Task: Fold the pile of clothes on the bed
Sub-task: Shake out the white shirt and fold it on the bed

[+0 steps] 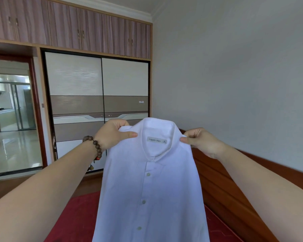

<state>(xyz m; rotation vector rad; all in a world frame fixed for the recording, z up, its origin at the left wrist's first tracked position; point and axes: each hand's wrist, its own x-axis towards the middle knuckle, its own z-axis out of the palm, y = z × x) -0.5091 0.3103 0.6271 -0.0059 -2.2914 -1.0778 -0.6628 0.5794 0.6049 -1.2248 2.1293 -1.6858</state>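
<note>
A white button-up shirt [150, 186] hangs upright in front of me, collar on top, its buttoned front and neck label facing me. My left hand [112, 135], with a bead bracelet on the wrist, pinches the shirt's left shoulder between thumb and fingers. My right hand [201, 142] pinches the right shoulder the same way. The shirt's lower part runs out of the bottom of the frame, above the red bed cover [77, 219]. No pile of clothes is visible.
A red-brown wooden bed frame [222, 193] runs along the right wall. A wardrobe [98, 88] with sliding doors stands ahead, upper cabinets above it. An open doorway [12, 119] at the left leads to a shiny tiled room.
</note>
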